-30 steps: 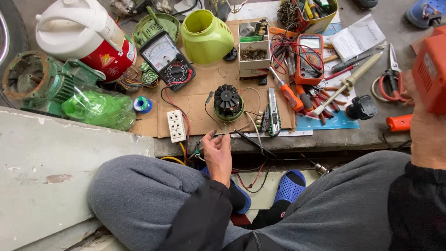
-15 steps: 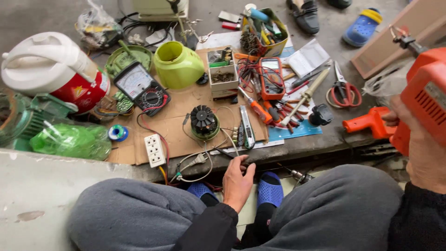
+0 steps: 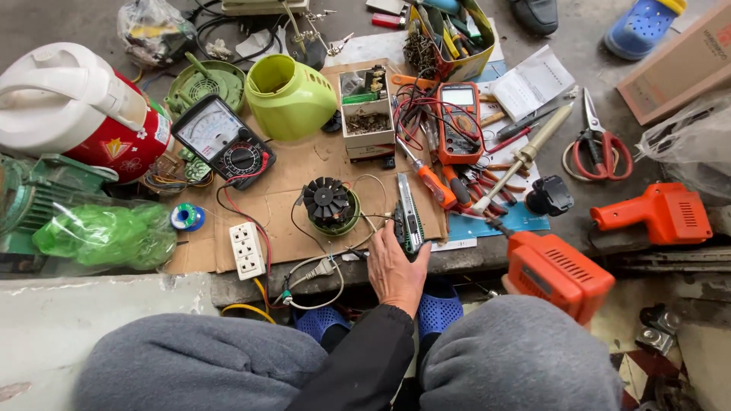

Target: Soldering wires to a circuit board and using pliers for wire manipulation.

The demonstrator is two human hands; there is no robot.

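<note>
On the concrete floor, over a flat sheet of cardboard (image 3: pixel 304 164) crowded with tools: left hand (image 3: pixel 397 268) lying loosely open, fingertips on a utility knife (image 3: pixel 410 224), beside a small fan motor (image 3: pixel 329 204), white power strip (image 3: pixel 247 250) and orange drill (image 3: pixel 558 272); right hand unseen.

A makeshift repair workshop on concrete ground, strewn with multimeters (image 3: pixel 460 114), screwdrivers (image 3: pixel 428 176), scissors (image 3: pixel 599 138) and an orange drill (image 3: pixel 556 272).

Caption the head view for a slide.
Left hand on a box cutter beside a small motor on cardboard; an orange drill rests near the knee.
</note>
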